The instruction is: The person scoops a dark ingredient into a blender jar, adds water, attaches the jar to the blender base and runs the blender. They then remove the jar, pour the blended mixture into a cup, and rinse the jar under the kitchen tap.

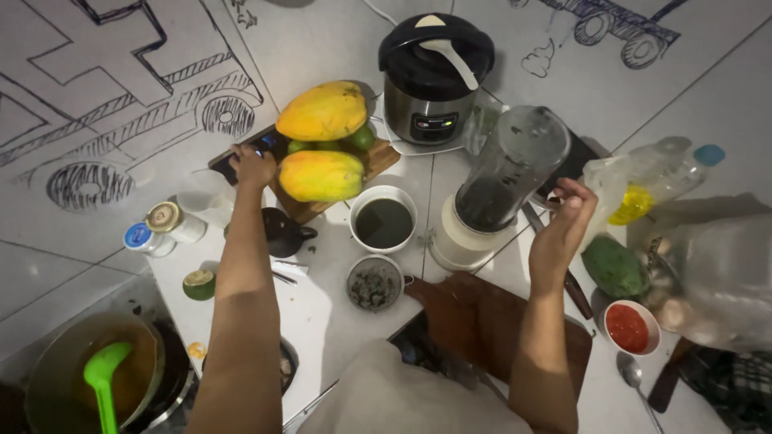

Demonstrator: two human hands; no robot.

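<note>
Two hands: left hand (252,165) flat on dark phone (251,153), right hand (563,233) open beside dark-filled blender jar (508,173).

A dark phone (256,149) lies flat on the white desk (322,313), partly tucked beside the wooden board. The blender (503,189) stands upright, its clear jar holding what looks like dark liquid, on a white base.

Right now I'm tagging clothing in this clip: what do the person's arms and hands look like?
Both forearms are bare, with no sleeves in view. The left hand and right hand wear no gloves; no rings, watch or bracelets are visible. A pale garment shows at the bottom edge.
</note>
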